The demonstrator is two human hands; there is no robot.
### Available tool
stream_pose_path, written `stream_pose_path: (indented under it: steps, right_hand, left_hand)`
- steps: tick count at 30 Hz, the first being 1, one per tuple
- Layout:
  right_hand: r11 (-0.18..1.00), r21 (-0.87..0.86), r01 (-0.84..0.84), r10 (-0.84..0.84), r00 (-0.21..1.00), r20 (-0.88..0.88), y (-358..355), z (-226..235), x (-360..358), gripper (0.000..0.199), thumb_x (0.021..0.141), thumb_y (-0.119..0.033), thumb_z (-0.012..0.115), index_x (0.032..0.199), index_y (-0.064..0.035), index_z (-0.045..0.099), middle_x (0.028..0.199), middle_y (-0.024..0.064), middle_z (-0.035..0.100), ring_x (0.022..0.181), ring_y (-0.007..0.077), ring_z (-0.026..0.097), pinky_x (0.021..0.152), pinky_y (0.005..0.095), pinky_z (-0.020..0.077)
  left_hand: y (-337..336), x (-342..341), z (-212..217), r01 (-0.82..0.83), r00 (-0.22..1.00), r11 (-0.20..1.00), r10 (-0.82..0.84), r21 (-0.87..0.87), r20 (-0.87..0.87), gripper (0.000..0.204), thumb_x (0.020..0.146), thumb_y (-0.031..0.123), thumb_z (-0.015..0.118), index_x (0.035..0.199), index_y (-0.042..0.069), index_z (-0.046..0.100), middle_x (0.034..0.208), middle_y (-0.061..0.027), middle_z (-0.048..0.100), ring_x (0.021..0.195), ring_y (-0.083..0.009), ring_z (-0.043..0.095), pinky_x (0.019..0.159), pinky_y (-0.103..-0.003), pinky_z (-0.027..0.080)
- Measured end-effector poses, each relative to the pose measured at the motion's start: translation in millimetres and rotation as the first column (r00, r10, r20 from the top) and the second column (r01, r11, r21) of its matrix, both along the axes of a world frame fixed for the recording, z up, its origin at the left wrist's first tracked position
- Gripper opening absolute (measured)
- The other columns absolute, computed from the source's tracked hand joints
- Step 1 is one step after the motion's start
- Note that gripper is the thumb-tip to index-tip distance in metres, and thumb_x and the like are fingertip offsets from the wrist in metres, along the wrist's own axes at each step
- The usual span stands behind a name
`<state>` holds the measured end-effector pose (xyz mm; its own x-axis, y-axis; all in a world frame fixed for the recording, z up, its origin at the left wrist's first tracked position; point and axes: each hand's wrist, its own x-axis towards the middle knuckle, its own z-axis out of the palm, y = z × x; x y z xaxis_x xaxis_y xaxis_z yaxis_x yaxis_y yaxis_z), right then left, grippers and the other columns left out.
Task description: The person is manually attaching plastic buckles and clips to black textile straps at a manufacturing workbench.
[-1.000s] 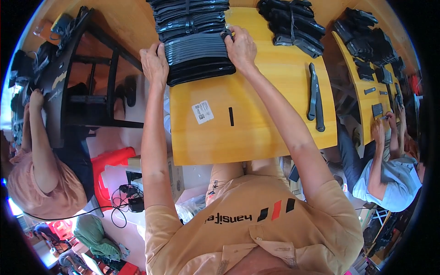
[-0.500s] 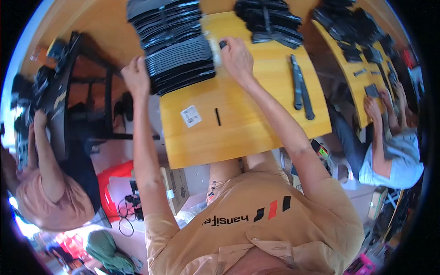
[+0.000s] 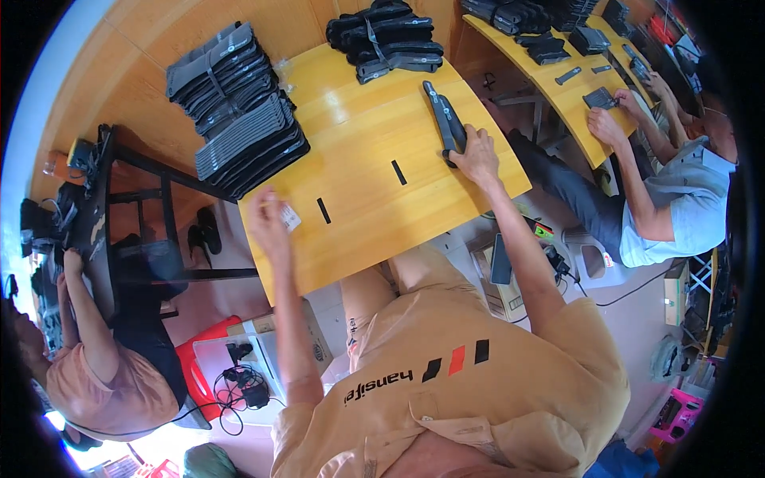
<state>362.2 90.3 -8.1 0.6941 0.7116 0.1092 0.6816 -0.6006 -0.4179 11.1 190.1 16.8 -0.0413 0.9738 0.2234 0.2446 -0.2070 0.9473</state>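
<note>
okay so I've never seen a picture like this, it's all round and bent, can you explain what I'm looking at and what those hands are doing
The view comes from a wide fisheye camera worn on a person's head, looking down, so straight edges bend. The two forearms from below are that person's own. The right hand rests on a long dark grey tool-like piece on the yellow wooden table. The left hand is at a small white card; whether it grips it is unclear. Stacks of dark grey flat parts sit at the far corner. Other people work at either side.
</note>
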Motion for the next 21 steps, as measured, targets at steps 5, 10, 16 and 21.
stream_pose_path:
  steps: [5,10,16,21]
  right_hand:
    - [0.992,0.120,-0.028,0.050,0.981,-0.190,2,-3,3,0.046,0.063,-0.025,0.070,0.103,-0.0032,0.059,0.092,0.0187,0.063,0.089,0.0302,0.061,0.077,0.0389,0.0470]
    - [0.947,0.284,-0.151,0.267,0.862,-0.432,-29,14,-30,0.026,0.062,-0.015,0.062,0.082,0.0014,0.063,0.071,0.0196,0.061,0.068,0.0315,0.061,0.064,0.0378,0.0468]
    - [0.872,0.452,-0.188,0.473,0.562,-0.678,-58,41,-67,0.020,0.072,-0.014,0.064,0.088,-0.0014,0.062,0.065,0.0061,0.058,0.056,0.0123,0.053,0.049,0.0263,0.0413]
    - [0.883,0.426,-0.198,0.468,0.302,-0.830,-67,51,-72,0.026,0.083,-0.023,0.061,0.101,-0.0039,0.060,0.067,-0.0020,0.056,0.053,0.0045,0.048,0.043,0.0188,0.0357]
  left_hand:
    - [-59,99,-20,0.407,0.911,0.882,-0.374,-0.237,0.170,0.028,0.088,0.019,0.054,0.108,0.001,0.054,0.092,-0.0088,0.055,0.072,-0.0140,0.057,0.062,-0.024,0.047]
    - [-70,168,-13,0.499,0.856,0.792,-0.389,-0.351,0.340,0.037,0.085,0.028,0.059,0.111,0.002,0.052,0.088,-0.0078,0.057,0.072,-0.0123,0.056,0.062,-0.026,0.046]
    - [-67,170,-8,0.579,0.798,0.736,-0.422,-0.352,0.429,0.032,0.085,0.032,0.057,0.100,0.005,0.051,0.081,-0.0024,0.057,0.068,-0.0098,0.056,0.059,-0.024,0.046]
    - [-83,150,0,0.588,0.742,0.746,-0.344,-0.312,0.576,0.024,0.087,0.028,0.053,0.093,0.005,0.047,0.070,-0.0019,0.054,0.057,-0.0106,0.054,0.049,-0.023,0.044]
